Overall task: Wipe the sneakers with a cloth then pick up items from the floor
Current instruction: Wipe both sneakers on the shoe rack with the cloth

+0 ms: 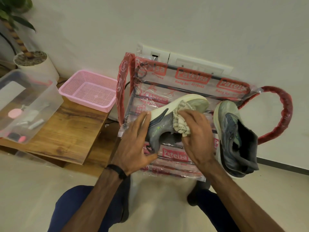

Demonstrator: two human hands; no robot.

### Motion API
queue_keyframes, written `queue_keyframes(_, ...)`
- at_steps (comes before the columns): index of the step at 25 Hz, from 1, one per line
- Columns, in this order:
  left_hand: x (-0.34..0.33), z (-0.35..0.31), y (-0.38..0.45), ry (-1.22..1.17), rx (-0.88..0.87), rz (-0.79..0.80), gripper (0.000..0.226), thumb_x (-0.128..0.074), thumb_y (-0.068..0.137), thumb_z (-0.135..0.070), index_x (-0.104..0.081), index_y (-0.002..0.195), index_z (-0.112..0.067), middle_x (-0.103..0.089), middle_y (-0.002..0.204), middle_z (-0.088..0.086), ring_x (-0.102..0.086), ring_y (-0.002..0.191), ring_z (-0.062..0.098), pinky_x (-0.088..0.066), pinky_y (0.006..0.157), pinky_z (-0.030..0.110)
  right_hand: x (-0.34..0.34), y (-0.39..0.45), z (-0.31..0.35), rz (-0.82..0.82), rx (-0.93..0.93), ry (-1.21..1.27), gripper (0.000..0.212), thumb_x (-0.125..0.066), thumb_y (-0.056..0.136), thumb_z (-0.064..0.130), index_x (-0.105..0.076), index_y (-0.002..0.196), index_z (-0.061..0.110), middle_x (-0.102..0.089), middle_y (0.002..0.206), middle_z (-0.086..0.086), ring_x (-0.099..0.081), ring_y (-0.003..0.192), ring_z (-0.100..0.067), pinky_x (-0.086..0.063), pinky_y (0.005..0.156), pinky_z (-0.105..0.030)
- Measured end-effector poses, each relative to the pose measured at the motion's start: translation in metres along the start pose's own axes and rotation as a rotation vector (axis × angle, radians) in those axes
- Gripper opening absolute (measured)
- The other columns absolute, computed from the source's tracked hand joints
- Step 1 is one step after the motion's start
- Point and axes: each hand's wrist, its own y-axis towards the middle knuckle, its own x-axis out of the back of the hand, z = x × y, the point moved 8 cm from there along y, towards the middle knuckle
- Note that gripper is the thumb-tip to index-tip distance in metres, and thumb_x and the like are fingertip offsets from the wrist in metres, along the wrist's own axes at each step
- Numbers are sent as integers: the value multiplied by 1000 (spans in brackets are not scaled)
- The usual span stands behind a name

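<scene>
A grey sneaker [164,122] with a pale sole lies on its side on a plastic-wrapped rack [192,79]. My left hand [135,144] grips its heel end, thumb under the collar and fingers against the sole. My right hand [195,131] holds a crumpled off-white cloth [179,119] pressed against the sneaker's upper near the toe. A second grey sneaker [234,136] leans at the rack's right side, opening toward me, apart from both hands.
A pink mesh basket [90,90] and a clear plastic box [25,104] of small items sit on a low wooden table [66,131] at left. A potted plant [31,62] stands behind them. The wall with sockets is just behind the rack. My knees are below.
</scene>
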Motion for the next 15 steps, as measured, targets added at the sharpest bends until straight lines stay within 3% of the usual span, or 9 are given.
queue_keyframes(1,0,1,-1,-8,8,-14,122,-80,71,-55,-10,160,-9,-16,164,11,-20,151,25,-34,117,52,-3,-3,13,3,25,11,47,-60,85,19,-64,131,8,-62,131,-10,-53,120,-28,-48,99,-50)
queue_keyframes(5,1,3,0,-33,20,-107,112,-84,74,-45,-21,157,-5,-26,161,14,-29,147,27,-39,114,50,-11,-25,50,175,423,-66,55,-78,82,20,-60,134,10,-61,134,-10,-53,123,-27,-48,99,-47)
queue_keyframes(6,1,2,0,-33,24,-115,111,-83,75,-46,-21,157,-5,-27,161,13,-29,148,26,-39,114,50,-8,-16,38,168,421,-100,56,-78,81,19,-60,134,10,-61,134,-10,-54,123,-28,-48,99,-49)
queue_keyframes(9,-2,0,1,-43,31,-124,113,-82,72,-49,-21,158,-9,-27,161,9,-28,149,22,-41,113,51,7,10,1,59,86,-43,56,-78,76,7,-63,130,8,-62,130,-10,-55,118,-30,-49,95,-54)
queue_keyframes(10,-2,0,1,-43,33,-135,112,-83,72,-48,-22,157,-9,-28,161,10,-29,149,23,-42,112,51,4,3,11,60,116,-38,55,-79,76,9,-64,129,8,-63,130,-10,-55,118,-30,-48,96,-53)
queue_keyframes(13,-1,2,0,-37,13,-147,108,-84,74,-47,-25,156,-8,-32,159,13,-32,147,25,-41,113,51,-10,-38,60,195,499,-91,56,-76,81,25,-61,133,11,-62,134,-9,-53,123,-26,-46,100,-45)
queue_keyframes(14,-1,1,0,-30,2,-148,107,-84,75,-46,-26,155,-7,-33,159,13,-32,147,25,-39,114,49,-9,-35,54,205,519,-108,57,-76,81,25,-60,134,11,-62,135,-9,-53,124,-26,-46,100,-45)
queue_keyframes(15,-2,1,0,-20,1,-150,105,-84,75,-45,-27,155,-7,-33,159,12,-31,147,24,-36,115,46,-6,-22,37,179,416,-102,57,-77,80,22,-60,133,11,-62,134,-9,-53,123,-26,-47,100,-48)
